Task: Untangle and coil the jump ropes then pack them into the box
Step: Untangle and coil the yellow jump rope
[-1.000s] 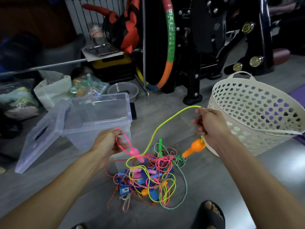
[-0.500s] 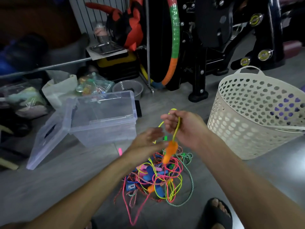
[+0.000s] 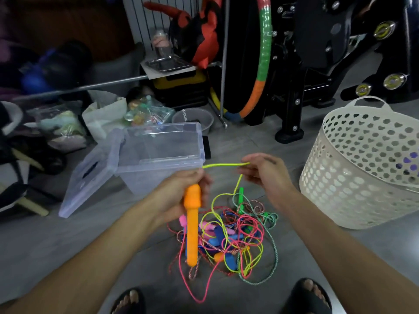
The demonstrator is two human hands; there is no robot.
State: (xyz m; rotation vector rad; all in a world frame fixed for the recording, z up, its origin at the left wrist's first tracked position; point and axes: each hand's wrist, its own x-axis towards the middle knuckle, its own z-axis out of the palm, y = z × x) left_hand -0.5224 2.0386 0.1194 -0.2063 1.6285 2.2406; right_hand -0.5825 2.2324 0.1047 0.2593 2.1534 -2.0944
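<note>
left hand (image 3: 181, 189) grips orange handle (image 3: 192, 225), yellow rope (image 3: 224, 165) taut

No legible text, labels, brand names, numbers or signs in view, white marking on grey bowl (image 3: 192, 120) too blurred to read, white marking on black and red bag (image 3: 195, 39) likewise unreadable

Both bare forearms reaching in from the near edge, converging toward the middle. Left hand (image 3: 181, 191) fisted around an orange handle (image 3: 192, 225), knuckles up. Right hand (image 3: 264, 172) to its right, fingers loosely curled, pinching a yellow cord (image 3: 224, 165).
</note>
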